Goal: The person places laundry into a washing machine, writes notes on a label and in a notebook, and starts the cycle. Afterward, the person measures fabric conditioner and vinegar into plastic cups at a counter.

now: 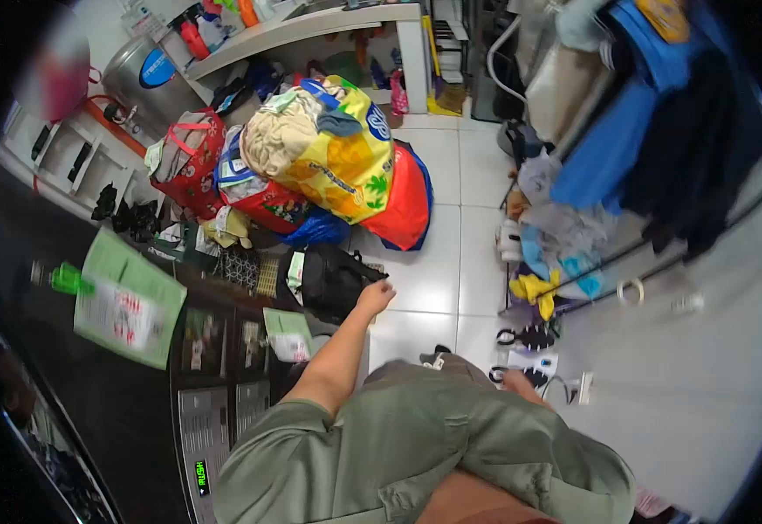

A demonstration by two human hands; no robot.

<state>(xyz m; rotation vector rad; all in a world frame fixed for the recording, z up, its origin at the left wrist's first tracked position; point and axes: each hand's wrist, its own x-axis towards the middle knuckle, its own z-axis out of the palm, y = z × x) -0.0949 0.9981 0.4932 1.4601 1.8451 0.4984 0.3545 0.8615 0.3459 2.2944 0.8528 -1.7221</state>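
Observation:
My left hand (376, 298) hangs over the white tiled floor, next to a black bag (327, 281). Its fingers are loosely bent and slightly apart, with nothing seen in them; the strap end of the bag lies just beyond. My right hand (518, 382) is low on the right, mostly behind my green shirt (416, 437). Its fingers are too small and covered to make out. Close to it are two black claw-shaped items (534, 336) and a white card (542, 360).
A yellow shopping bag (346, 166) full of cloth stands ahead with red bags (191, 166) beside it. Dark appliances (119, 410) with green papers line the left. Clothes (604, 140) hang on a rack at right, above plastic bags (564, 227). A white counter (302, 33) is behind.

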